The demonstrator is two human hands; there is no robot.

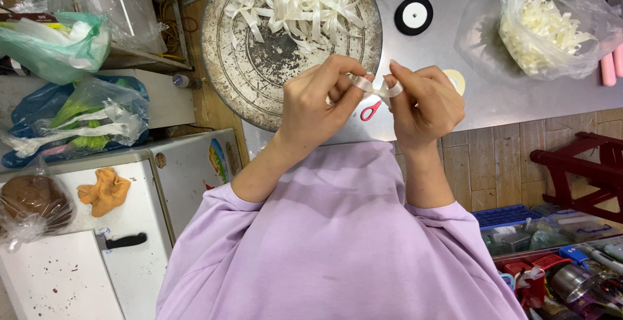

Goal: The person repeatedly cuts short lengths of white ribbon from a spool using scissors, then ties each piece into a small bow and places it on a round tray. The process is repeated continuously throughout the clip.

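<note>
Both hands pinch a short, folded, cream-white ribbon strip.

Bright, even light; sharp focus, faint shadows.

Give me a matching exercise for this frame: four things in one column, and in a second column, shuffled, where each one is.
Things:
1. ribbon strip
2. pile of finished ribbon bows
3. red-handled scissors
4. orange cloth

Places:
A. on the white cabinet top at the left
B. pinched between the left hand and right hand
C. on the round metal tray
D. on the grey table, below the hands

Pairs: 1-B, 2-C, 3-D, 4-A
</note>
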